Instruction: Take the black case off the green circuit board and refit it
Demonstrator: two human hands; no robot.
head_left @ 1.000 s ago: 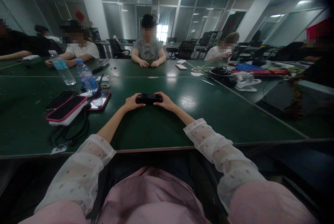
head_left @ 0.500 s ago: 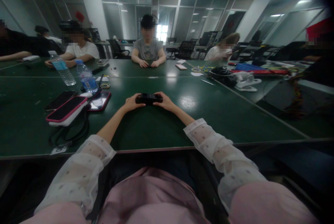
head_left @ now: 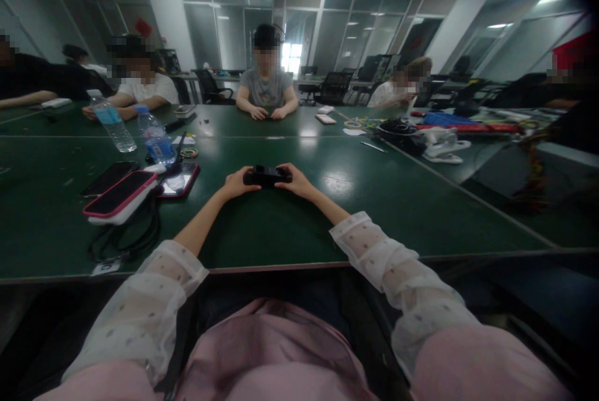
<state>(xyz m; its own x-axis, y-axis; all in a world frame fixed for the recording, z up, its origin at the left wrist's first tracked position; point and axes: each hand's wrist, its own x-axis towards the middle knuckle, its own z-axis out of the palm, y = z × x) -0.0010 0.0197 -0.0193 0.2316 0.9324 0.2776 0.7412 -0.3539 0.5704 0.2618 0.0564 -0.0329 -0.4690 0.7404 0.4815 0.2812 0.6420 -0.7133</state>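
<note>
A small black device (head_left: 267, 176) is held between my two hands above the green table (head_left: 271, 232). My left hand (head_left: 238, 183) grips its left end, thumb on the near side and fingers behind. On the right end, my right hand (head_left: 294, 181) has the same kind of hold. Both forearms reach forward over the table's front edge. Whether the device touches the tabletop I cannot tell.
Left of my hands are a pink-edged phone (head_left: 122, 192), another phone (head_left: 180, 180), black cables and two bottles (head_left: 156, 136). Across the table sits a person in grey (head_left: 266, 89). Cables and a white plastic bag (head_left: 444, 144) lie at the right.
</note>
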